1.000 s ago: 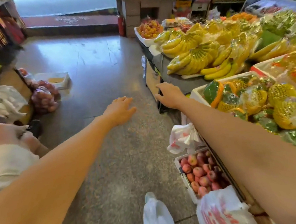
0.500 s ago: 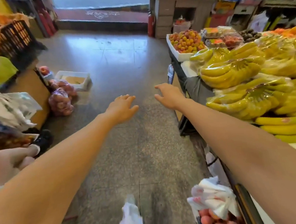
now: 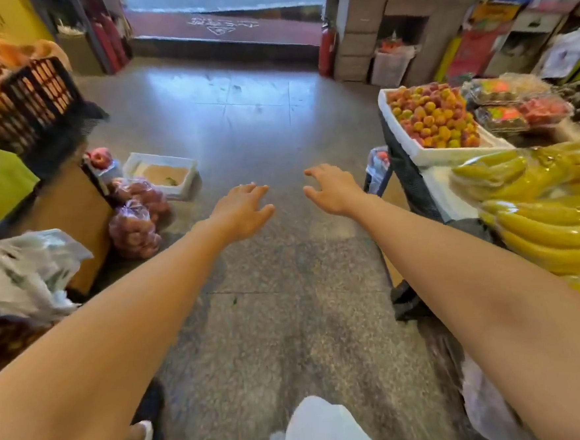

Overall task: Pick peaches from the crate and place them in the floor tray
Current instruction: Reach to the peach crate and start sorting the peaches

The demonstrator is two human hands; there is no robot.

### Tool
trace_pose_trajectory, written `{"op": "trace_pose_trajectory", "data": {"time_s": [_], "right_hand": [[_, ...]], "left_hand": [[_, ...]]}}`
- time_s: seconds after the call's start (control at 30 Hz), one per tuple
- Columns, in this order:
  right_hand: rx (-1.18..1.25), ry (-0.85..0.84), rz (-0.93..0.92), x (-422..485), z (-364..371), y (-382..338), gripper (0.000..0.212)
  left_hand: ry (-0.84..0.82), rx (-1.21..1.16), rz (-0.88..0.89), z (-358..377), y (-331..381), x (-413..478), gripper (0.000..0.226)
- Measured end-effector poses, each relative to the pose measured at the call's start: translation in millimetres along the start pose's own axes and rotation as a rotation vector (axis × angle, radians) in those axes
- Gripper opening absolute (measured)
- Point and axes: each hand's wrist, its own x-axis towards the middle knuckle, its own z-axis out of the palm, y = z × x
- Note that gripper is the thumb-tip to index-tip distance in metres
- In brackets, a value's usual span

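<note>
Both my arms reach forward over the stone floor. My left hand (image 3: 243,207) hangs in the air with relaxed fingers and holds nothing. My right hand (image 3: 331,189) is beside it, fingers spread and slightly bent, also holding nothing. A white floor tray (image 3: 161,168) with a brown liner lies on the floor ahead to the left, well beyond my left hand. Next to it lie two clear bags of reddish fruit (image 3: 134,227). A white crate (image 3: 424,150) heaped with red-yellow peaches (image 3: 432,117) stands on the stall to the right, beyond my right hand.
Wrapped banana bunches (image 3: 542,209) fill the stall at right. A cardboard box (image 3: 72,218), a black crate (image 3: 36,100) and plastic bags (image 3: 21,273) line the left side. A white bag (image 3: 320,430) hangs at the bottom. A doorway lies at the far end.
The view has moved forward along the aisle. The floor box of red fruit at lower right has dropped out of sight, and the floor tray and peach crate appear closer. Both hands stay held out.
</note>
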Motion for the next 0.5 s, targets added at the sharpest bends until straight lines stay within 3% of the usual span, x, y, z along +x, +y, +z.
{"op": "trace_pose_trajectory", "data": {"time_s": [0.5], "right_hand": [[-0.008,-0.079,-0.168,359.7,-19.4,-55.8,0.051]], "left_hand": [[0.068,-0.083,-0.190,-96.7,-176.1,249.5,0.057]]}}
